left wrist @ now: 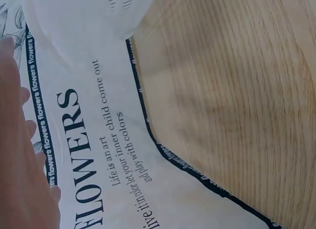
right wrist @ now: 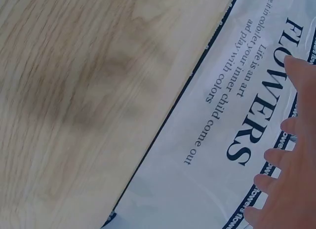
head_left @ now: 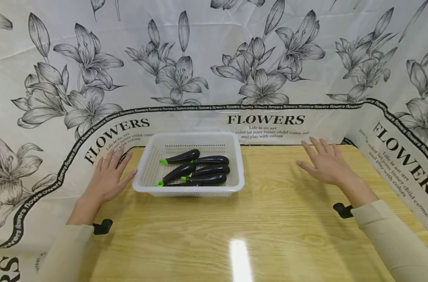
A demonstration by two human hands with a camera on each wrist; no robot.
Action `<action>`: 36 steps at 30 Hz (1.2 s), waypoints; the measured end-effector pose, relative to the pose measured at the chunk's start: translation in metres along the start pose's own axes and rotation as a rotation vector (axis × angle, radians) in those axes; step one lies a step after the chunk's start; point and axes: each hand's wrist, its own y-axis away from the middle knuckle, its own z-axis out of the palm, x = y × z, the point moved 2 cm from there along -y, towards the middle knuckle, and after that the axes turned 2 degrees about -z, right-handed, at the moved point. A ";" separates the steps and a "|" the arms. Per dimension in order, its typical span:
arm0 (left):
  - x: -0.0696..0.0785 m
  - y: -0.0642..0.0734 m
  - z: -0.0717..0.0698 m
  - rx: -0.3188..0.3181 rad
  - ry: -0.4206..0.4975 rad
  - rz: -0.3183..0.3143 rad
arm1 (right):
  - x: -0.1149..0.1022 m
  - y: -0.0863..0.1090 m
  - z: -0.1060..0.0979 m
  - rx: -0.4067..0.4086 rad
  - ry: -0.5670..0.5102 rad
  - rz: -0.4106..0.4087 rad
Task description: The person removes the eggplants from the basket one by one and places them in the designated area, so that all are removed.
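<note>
A white plastic basket with slotted walls stands toward the back of the table, left of centre. Several dark purple eggplants with green stems lie inside it; its front rim partly hides the nearest one. Just left of the basket, my left hand hovers with fingers spread, its thumb close to the rim. Over the table's right side my right hand is held out, fingers spread and nothing in it. In the left wrist view part of the basket shows at the top.
The wooden table has a bright light reflection near its front. A white cloth printed with flowers and lettering hangs behind the table and along both sides. Small black devices sit at both wrists.
</note>
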 end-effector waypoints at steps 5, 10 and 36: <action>0.003 0.001 -0.004 0.013 0.022 0.008 | -0.013 -0.001 -0.003 0.016 -0.023 -0.038; 0.005 0.002 -0.009 0.022 0.015 0.033 | -0.027 -0.002 -0.005 0.015 -0.045 -0.074; 0.036 0.002 0.001 -0.028 0.262 0.078 | -0.116 -0.020 -0.015 0.102 -0.188 -0.334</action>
